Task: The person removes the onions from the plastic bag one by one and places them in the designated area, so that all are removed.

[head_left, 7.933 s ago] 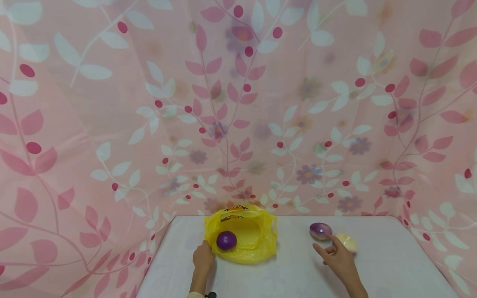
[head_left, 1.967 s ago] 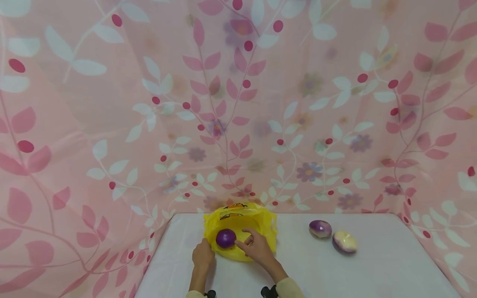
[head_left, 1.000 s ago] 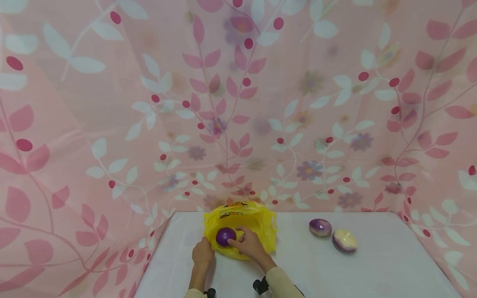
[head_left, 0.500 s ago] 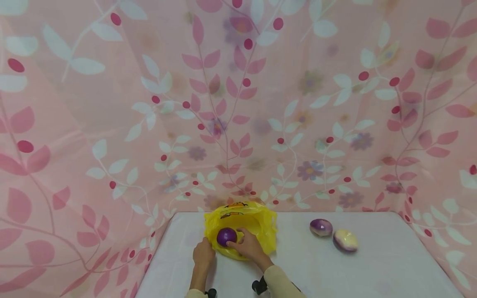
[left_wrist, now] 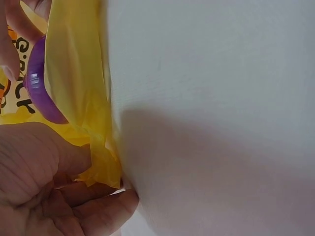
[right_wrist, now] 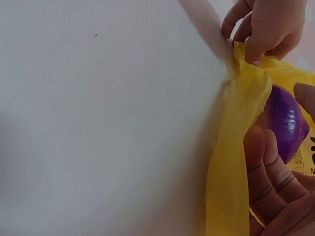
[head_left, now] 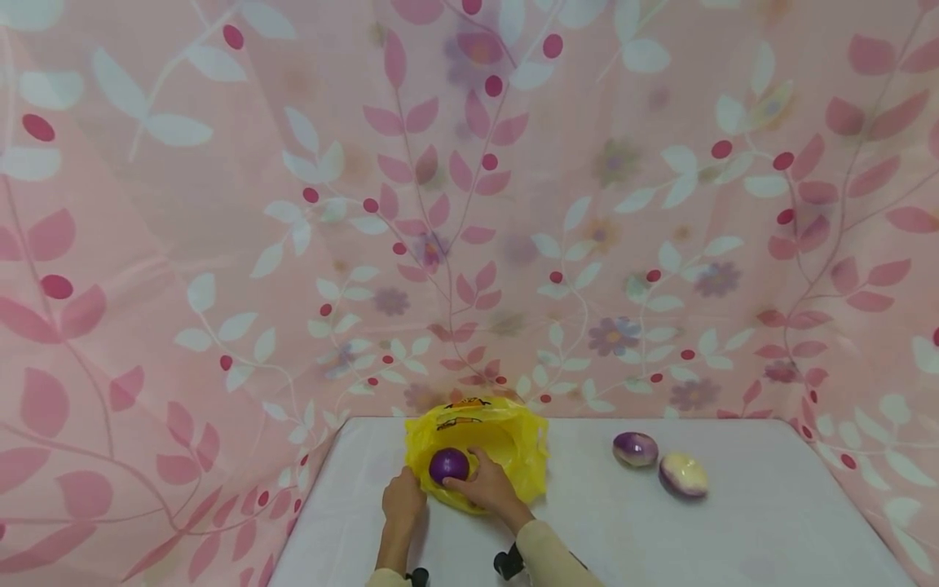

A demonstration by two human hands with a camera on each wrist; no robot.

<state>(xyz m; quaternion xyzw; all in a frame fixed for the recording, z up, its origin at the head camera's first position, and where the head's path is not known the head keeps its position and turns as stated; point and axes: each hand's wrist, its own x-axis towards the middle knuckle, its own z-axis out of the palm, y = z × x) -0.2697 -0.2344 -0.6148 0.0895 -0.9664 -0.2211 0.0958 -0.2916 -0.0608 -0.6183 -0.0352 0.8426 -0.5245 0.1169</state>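
A yellow plastic bag (head_left: 528,456) with dark print lies at the back of the table, its mouth facing me. Inside that mouth sits a glossy purple onion (head_left: 448,466), ridged and ending in a small point (right_wrist: 306,130). My left hand (head_left: 402,496) pinches the bag's left edge, and the left wrist view shows thin film (left_wrist: 103,164) between thumb and fingers. My right hand (head_left: 490,487) reaches into the mouth and holds the onion from its right side, thumb in front and fingers curled around it. Part of the onion is hidden behind bag film in both wrist views.
Two rounded purple-and-cream vegetables lie at the right of the white table (head_left: 763,522): a mostly purple one (head_left: 635,449) and a mostly cream one (head_left: 684,476). A pink leaf-patterned curtain (head_left: 469,244) hangs behind the table's far edge.
My right hand has come over from beside the purple-and-cream vegetables to the bag, then closed in on the onion. My left hand has kept its hold on the bag's edge.
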